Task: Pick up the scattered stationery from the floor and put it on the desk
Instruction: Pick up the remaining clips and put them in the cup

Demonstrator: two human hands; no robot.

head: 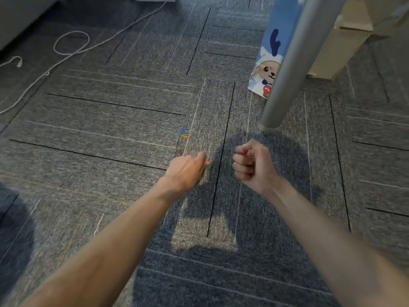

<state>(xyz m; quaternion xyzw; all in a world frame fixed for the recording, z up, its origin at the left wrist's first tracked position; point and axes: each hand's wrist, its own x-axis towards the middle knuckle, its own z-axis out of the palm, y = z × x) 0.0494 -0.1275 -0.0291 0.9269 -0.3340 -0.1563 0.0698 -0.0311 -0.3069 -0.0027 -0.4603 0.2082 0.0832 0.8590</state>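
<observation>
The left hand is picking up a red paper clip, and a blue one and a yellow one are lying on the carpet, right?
Not quite. The head view shows the left hand pinching a green paper clip, not a red one. The blue paper clip and the yellow paper clip do lie on the carpet.

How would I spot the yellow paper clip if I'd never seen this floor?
Start at the grey metal desk leg and look left across the carpet. Two clips lie just beyond the left hand; the yellow paper clip is nearer, the blue paper clip farther.
</observation>
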